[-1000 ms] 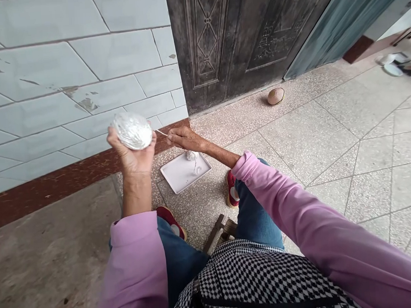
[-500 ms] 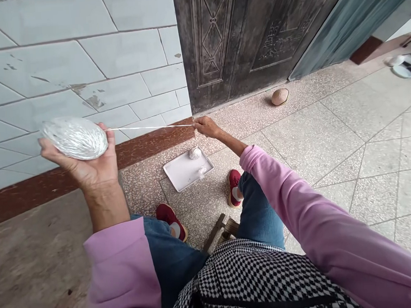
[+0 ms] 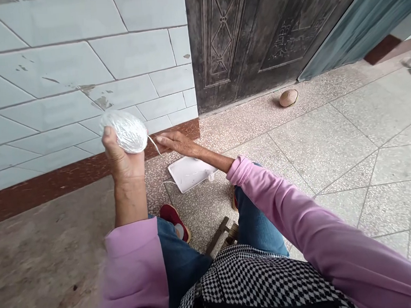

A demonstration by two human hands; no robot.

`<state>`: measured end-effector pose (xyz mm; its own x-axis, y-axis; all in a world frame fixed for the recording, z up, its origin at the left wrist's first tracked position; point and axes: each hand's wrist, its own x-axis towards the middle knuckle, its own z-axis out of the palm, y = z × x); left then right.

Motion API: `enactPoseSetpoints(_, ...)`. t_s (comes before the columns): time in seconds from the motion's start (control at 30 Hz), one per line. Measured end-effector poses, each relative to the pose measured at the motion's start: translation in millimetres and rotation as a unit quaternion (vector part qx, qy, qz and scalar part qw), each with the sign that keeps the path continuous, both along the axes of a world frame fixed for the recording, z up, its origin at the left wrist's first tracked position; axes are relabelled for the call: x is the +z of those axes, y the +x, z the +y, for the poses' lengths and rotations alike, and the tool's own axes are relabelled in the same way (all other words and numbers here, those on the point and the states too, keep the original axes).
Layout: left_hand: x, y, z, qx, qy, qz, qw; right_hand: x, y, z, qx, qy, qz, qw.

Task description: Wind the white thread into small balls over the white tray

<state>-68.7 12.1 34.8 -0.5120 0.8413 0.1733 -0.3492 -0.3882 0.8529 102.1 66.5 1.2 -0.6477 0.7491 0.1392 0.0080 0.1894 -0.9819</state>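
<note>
My left hand (image 3: 125,161) is raised in front of the wall, closed around an oval ball of white string (image 3: 129,133), thumb on its near left side. From the ball's right end a loose strand (image 3: 154,145) bends down beside my right hand (image 3: 177,143). That hand is just right of the ball and apart from it, fingers stretched loosely toward it. Below lies a shallow white tray (image 3: 182,171); another piece of strand (image 3: 169,182) crosses its left edge. A small white tuft (image 3: 211,176) sits at its right, partly behind my right forearm.
A tiled wall (image 3: 57,65) with a reddish-brown base stands ahead, beside a dark carved door (image 3: 240,35). A brown rounded object (image 3: 289,97) lies by the doorway. A wooden stool piece (image 3: 219,234) shows between my legs, and a teal curtain (image 3: 344,29) hangs at the right.
The strand was stretched taut between my hands and is now slack. My right hand has moved left toward the ball, its grip loosened. My left hand has moved right with the ball.
</note>
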Motion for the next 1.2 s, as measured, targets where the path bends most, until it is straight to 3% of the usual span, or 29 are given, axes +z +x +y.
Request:
enactPoseSetpoints(0.17, -6.4, 3, 0, -0.007, -0.016, 0.014, 1.000, -5.7, -11, -20, 0.018, -0.074, 0.023, 0.997)
enactPoseSetpoints(0.3, -21.6, -22, 5, -0.073, -0.039, 0.093, 0.992, -12.2, 2, -22, 0.000, 0.028, -0.026, 0.999)
enactPoseSetpoints(0.4, -36.7, -30, 16, -0.123, -0.030, 0.160, 0.979, -7.2, 6, -31, 0.028, 0.106, -0.103, 0.989)
enactPoseSetpoints(0.43, -41.2, -27, 20, -0.112, -0.022, 0.162, 0.980, -2.9, 6, -37, 0.042, 0.117, -0.126, 0.984)
enactPoseSetpoints(0.57, -51.2, -1, 24, 0.044, -0.011, 0.084, 0.995, 26.2, 13, -52, 0.055, 0.113, -0.143, 0.982)
enactPoseSetpoints(0.67, -49.9, 14, 16, 0.063, -0.006, 0.086, 0.994, 52.5, 34, -46, 0.017, 0.112, -0.108, 0.988)
enactPoseSetpoints(0.73, -45.6, 18, 8, 0.024, -0.018, 0.103, 0.994, 66.4, 52, -36, -0.024, 0.117, -0.099, 0.988)
enactPoseSetpoints(0.87, -33.2, 31, -6, -0.131, -0.064, 0.076, 0.986, 77.0, 81, -11, -0.081, 0.140, -0.089, 0.983)
enactPoseSetpoints(1.03, -27.4, 51, -17, -0.272, -0.099, 0.044, 0.956, 66.5, 94, 12, -0.166, 0.140, -0.079, 0.973)
enactPoseSetpoints(1.2, -31.5, 57, -15, -0.375, -0.123, 0.052, 0.917, 50.9, 87, 17, -0.179, 0.111, -0.064, 0.976)
